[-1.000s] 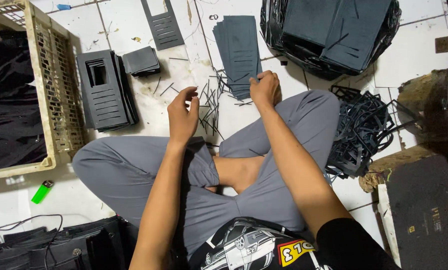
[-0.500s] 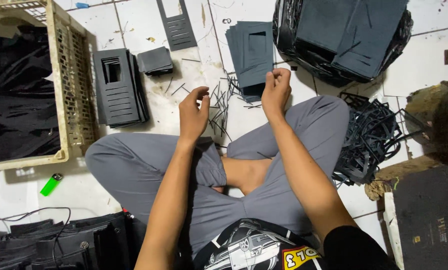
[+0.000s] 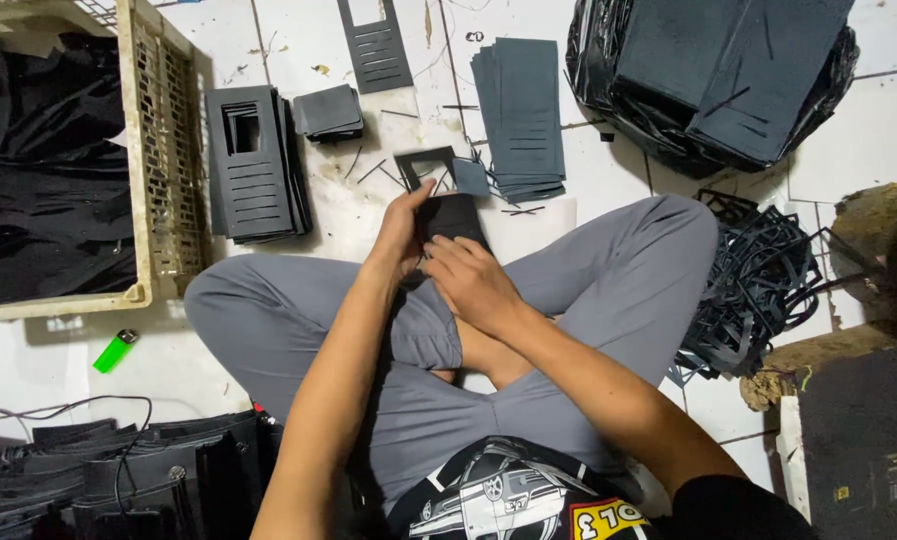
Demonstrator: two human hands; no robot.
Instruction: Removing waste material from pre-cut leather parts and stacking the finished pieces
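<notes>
At the centre of the frame the person sits cross-legged on a white tiled floor (image 3: pixel 869 140), both hands meeting over a dark cut sheet (image 3: pixel 456 216) held just above the knees. The left hand (image 3: pixel 401 232) grips the sheet's left edge with fingers curled around it, and the right hand (image 3: pixel 474 282) lies over its lower part, fingers closed on the material. Just above the sheet a small rectangular frame piece (image 3: pixel 425 164) lies on the tiles beside thin dark offcuts. Toward the upper middle sits a stack of slotted sheets (image 3: pixel 522 115), and left of centre a second stack of slotted panels with a window cut-out (image 3: pixel 254 165), with a small pile of dark squares (image 3: pixel 329 110) near it. A beige plastic crate (image 3: pixel 159 150) filled with dark material fills the upper left. A black bag of large sheets (image 3: pixel 714 75) occupies the upper right, and a tangle of cut strips (image 3: pixel 759 285) lies at right. A green lighter (image 3: pixel 116 351) rests at lower left
</notes>
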